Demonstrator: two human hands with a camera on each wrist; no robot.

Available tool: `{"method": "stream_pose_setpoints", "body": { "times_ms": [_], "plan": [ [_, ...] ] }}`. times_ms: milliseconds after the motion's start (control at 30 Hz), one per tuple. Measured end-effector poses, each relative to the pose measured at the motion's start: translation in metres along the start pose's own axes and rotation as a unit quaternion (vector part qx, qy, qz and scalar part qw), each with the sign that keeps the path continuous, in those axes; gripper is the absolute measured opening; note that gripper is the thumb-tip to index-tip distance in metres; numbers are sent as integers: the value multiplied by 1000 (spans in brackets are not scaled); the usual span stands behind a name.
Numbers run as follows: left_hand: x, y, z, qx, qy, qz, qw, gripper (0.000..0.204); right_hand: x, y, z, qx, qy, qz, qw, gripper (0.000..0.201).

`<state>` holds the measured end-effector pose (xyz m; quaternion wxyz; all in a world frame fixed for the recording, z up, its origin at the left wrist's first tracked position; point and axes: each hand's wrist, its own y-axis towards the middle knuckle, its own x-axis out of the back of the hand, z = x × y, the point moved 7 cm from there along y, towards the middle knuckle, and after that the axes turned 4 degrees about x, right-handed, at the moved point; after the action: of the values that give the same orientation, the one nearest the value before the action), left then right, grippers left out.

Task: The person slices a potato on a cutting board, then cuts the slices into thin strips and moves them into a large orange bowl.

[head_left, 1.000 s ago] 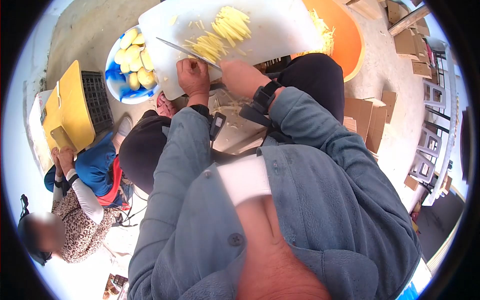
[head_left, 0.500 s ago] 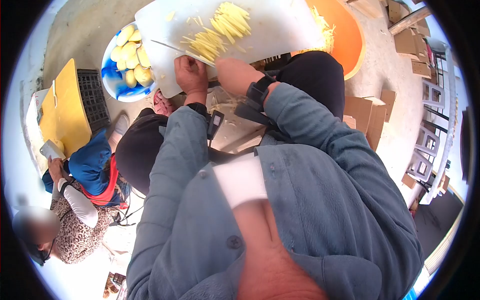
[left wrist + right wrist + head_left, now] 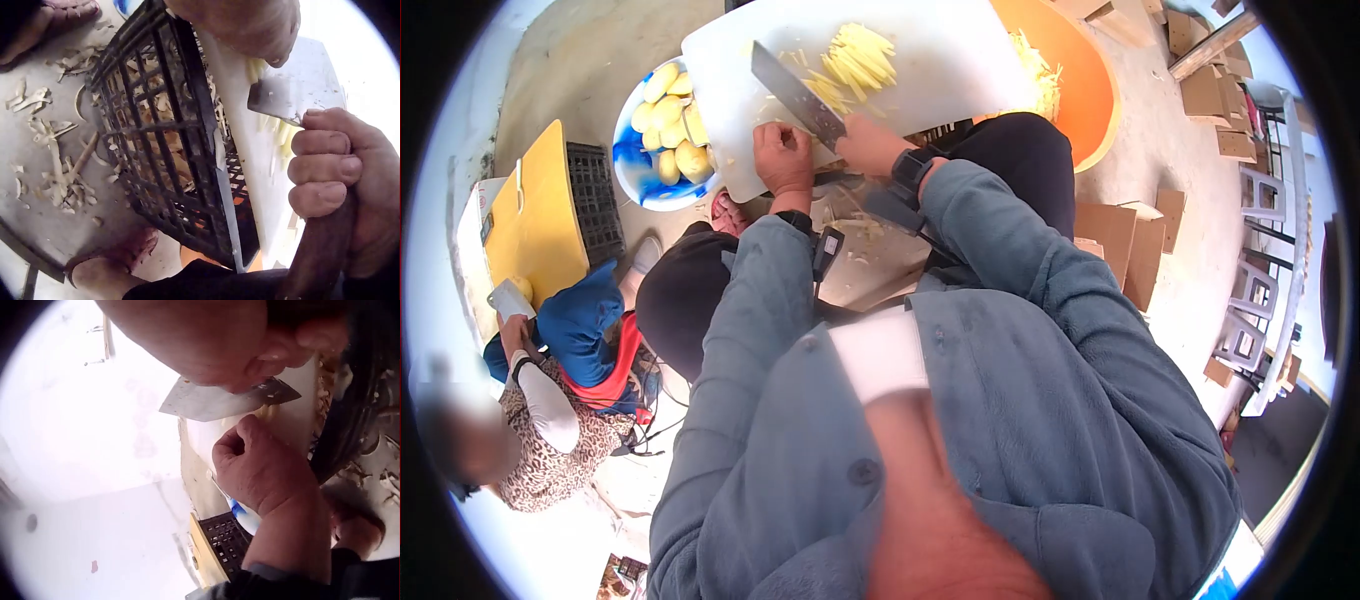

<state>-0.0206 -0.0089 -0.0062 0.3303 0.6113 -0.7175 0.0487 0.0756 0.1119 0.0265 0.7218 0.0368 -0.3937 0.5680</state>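
Observation:
My right hand [image 3: 872, 145] grips the handle of a cleaver [image 3: 788, 85], whose broad blade slants over the white cutting board [image 3: 950, 65]. Close to the blade's left side, at the board's near edge, my left hand [image 3: 783, 158] has its fingers curled down. A yellow potato piece [image 3: 252, 70] shows right at its fingertips in the left wrist view, mostly hidden by the hand. Cut potato sticks [image 3: 860, 58] lie heaped beyond the cleaver. In the right wrist view the blade [image 3: 209, 401] stands just past my left thumb.
A blue-and-white bowl [image 3: 632, 168] of peeled potatoes [image 3: 665, 112] stands left of the board. At right is an orange basin [image 3: 1095, 95] with potato shreds [image 3: 1045, 85]. Below the board sits a black crate [image 3: 156, 125] containing peelings. Another person sits at left beside a yellow board [image 3: 540, 215].
The cleaver has lifted and turned from nearly edge-on to showing its broad face, its tip swinging away from me. My left hand stays in nearly the same place.

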Motion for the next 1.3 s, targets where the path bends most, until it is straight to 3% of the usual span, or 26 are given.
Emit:
{"method": "stream_pose_setpoints", "body": {
  "times_ms": [67,167,233,667,1300],
  "plan": [
    [0,1,-1,-7,0,-2,1000,9,5,-2,2,58,-20,-59,996,21],
    [1,-1,5,2,-6,5,1000,9,5,-13,12,124,-62,-79,987,20],
    [1,-1,8,5,-51,4,999,11,9,-19,17,116,-73,-60,989,19],
    [3,-3,2,-13,-8,-5,1000,15,1,-21,23,116,-152,-19,981,14],
    [0,2,2,-12,-13,-10,1000,14,-15,10,25,99,-154,39,982,17]
  ]
}}
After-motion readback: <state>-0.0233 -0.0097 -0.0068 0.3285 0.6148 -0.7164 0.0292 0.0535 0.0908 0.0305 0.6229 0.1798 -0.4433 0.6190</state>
